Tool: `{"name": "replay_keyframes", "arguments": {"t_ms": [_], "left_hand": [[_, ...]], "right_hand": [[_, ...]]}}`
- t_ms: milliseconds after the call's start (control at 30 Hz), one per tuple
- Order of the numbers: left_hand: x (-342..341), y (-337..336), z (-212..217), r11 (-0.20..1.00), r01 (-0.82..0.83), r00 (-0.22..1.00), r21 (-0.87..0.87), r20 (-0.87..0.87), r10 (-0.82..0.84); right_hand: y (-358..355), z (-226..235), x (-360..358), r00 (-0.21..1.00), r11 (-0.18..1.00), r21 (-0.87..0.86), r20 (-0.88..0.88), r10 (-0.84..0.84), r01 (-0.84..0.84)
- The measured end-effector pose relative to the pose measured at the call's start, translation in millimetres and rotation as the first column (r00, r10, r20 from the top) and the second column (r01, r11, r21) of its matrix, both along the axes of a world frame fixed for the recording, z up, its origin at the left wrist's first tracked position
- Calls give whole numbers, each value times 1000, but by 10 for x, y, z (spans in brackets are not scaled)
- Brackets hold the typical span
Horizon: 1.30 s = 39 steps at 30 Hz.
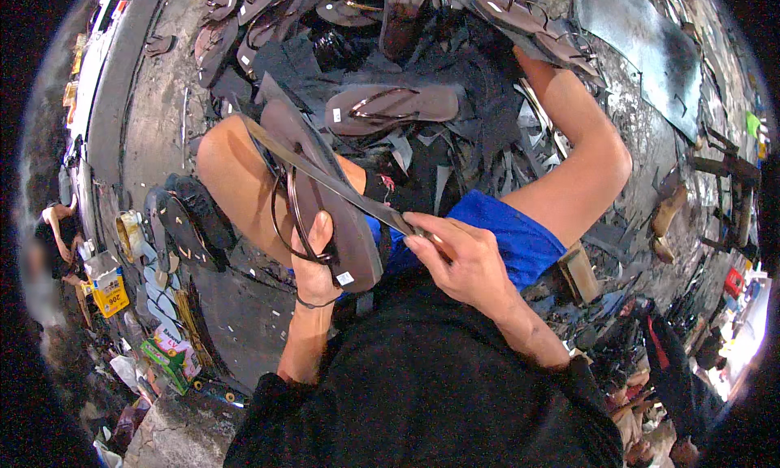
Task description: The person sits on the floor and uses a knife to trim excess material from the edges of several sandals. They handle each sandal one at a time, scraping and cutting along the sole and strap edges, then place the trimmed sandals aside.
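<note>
Left hand (pixel 315 265) is wrapped around the heel end of a brown flip-flop (pixel 325 200), thumb laid up along the sole, fingers closed underneath where I cannot see them. The flip-flop is held over the left knee, toe pointing away from the body, its loose thong strap (pixel 286 216) looping off the left edge. Right hand (pixel 459 261) is pinched shut on the near end of a long flat blade (pixel 325 175), which runs diagonally across the sole toward the upper left. My judgement: the flip-flop is light, soft foam or rubber, bends easily and will flex under blade pressure, so the hold belongs at the thick heel with the sole backed by the palm, clear of the blade's edge. The blade looks thin, stiff and sharp; best taken only by the near end. Hard to make out: whether the blade cuts into the sole or merely lies on it, and what sort of handle it has, since the right hand covers it. Beyond the knees lie another flip-flop (pixel 394 104) on dark scrap pieces (pixel 455 155) and a pile of further ones along the top edge, bent by the lens. The floor (pixel 162 102) is dim and cluttered.
</note>
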<state>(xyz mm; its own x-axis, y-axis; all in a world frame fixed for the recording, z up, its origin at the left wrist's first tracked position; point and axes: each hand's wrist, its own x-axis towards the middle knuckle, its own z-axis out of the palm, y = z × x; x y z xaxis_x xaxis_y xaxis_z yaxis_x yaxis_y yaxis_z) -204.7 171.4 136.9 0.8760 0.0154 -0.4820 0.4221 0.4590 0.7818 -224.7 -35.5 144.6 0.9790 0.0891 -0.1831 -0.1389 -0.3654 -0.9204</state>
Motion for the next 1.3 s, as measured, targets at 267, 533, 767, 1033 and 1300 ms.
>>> {"name": "replay_keyframes", "arguments": {"t_ms": [267,533,767,1033,1300], "left_hand": [[-89,15,-50,986,30,996,162,-89,-15],[-339,170,-98,878,400,914,264,-49,-402],[625,-76,323,931,77,982,358,133,-133],[393,344,655,934,248,950,259,124,-286],[245,219,759,895,410,899,176,86,-429]], "right_hand": [[513,-413,719,975,996,-77,219,-34,52],[165,-110,1138,964,964,265,-251,84,-16],[83,376,747,970,967,219,171,-170,131],[-548,166,-328,970,985,-7,171,172,-173],[-577,645,86,956,964,-135,155,250,-231]]}}
